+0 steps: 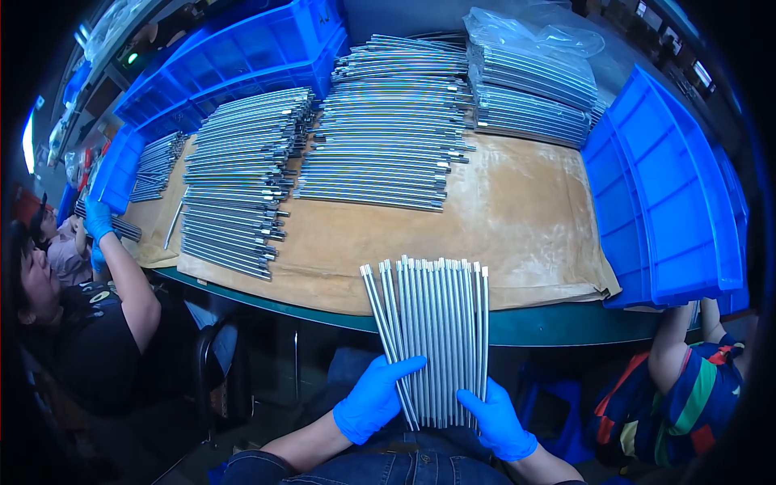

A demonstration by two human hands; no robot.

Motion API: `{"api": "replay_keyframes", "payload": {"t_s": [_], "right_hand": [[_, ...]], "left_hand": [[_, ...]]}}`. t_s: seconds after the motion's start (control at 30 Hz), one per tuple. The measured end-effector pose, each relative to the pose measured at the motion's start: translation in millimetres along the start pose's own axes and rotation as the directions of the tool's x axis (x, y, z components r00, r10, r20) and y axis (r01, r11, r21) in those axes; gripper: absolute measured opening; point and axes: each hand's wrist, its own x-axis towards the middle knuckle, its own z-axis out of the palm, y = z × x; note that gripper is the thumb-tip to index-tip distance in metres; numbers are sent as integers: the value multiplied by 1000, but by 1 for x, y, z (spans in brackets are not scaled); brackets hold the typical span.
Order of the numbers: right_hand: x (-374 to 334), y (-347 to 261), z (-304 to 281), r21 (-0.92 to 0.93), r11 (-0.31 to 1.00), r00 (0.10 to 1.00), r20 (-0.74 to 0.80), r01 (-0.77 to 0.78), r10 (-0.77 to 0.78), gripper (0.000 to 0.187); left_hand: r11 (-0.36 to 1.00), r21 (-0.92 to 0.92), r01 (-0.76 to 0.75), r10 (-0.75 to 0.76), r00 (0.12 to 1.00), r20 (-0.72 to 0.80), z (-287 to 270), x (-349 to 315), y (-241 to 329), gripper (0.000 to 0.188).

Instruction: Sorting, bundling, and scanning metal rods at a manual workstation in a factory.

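A fanned row of slim silver metal rods [436,339] lies side by side across my lap, their far ends resting over the table's front edge. My left hand [376,398], in a blue glove, grips the row's left side near its lower end, thumb laid across the rods. On the right side my gloved right hand [495,418] is closed round the edge of the same bundle, its thumb on top. A couple of rods at the left slant away from the others. The fingers under the bundle are hidden.
Stacked rods cover the table [323,259]: a left pile [234,186], a middle pile [380,137] and a plastic-covered pile [533,89]. Blue bins [663,186] stand at the right and blue bins [234,65] at the back left. Co-workers sit on both sides.
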Motion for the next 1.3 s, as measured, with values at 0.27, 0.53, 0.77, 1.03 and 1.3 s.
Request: {"api": "replay_keyframes", "payload": {"t_s": [0.27, 0.53, 0.77, 1.03, 1.3], "right_hand": [[0, -7, -4, 41, 997, 997, 43, -59, 57, 41], [-1, -11, -8, 294, 939, 983, 97, -176, 153, 38], [3, -5, -6, 184, 975, 991, 77, -125, 113, 37], [6, -4, -5, 133, 988, 995, 64, -84, 76, 35], [0, -16, -11, 297, 920, 967, 93, -255, 238, 33]], "left_hand": [[1000, -11, 3, -3, 1000, 7, 3, -3, 1, 36], [1000, -8, 18, -18, 1000, 9, -1, -2, 1, 39], [1000, -14, 25, -25, 1000, 7, -1, 0, 0, 40], [999, -9, 30, -30, 1000, 6, -4, 2, -1, 40], [999, -29, 42, -41, 999, 13, -3, 0, 1, 38]]}}
